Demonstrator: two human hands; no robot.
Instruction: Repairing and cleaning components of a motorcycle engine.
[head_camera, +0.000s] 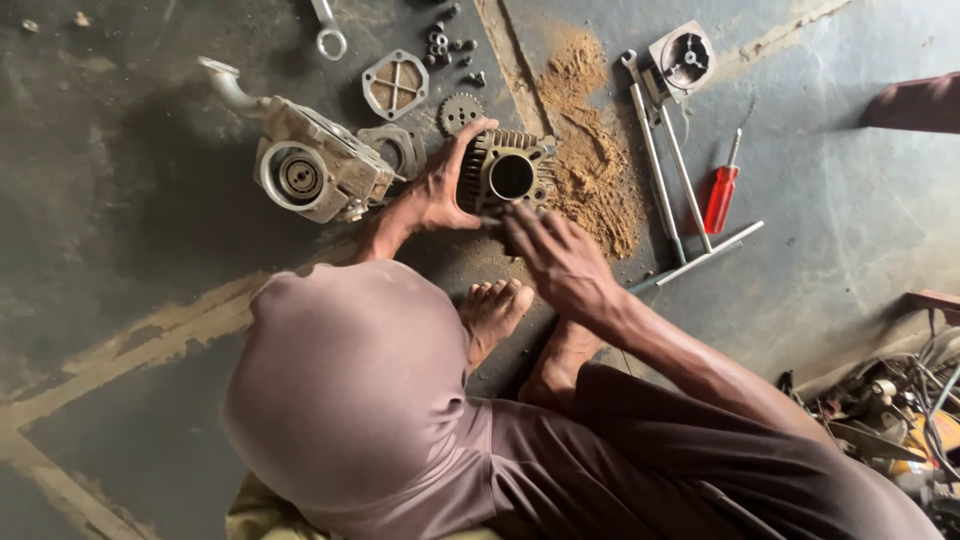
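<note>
Nearest the camera, a knee (350, 390) under smooth mauve cloth fills the lower frame, hiding much of the dark, stained concrete floor (120, 250). Beyond it two bare feet (495, 310) rest on the floor. Just past the toes stands the finned metal cylinder (508, 172), grey, ribbed, with a round dark bore facing up. The left hand (440, 190) clasps its left side, fingers curled over the fins. The right hand (560, 255) lies at its near edge, fingers bent down against the metal; whether it pinches some small tool I cannot tell. Right of the cylinder spreads a grainy patch of sawdust (595, 150). Left lies a blocky cast engine casing (315, 165) with a round opening and a curved pipe. Farther off sit a toothed sprocket (460, 110), a squarish cover plate (395, 85) and small bolts (450, 45). To the right lie long steel wrenches (665, 170) and a red-handled screwdriver (720, 195). A wrench (328, 35) is cut off at the top edge; tangled scrap (900, 410) at the right edge is hard to make out.
</note>
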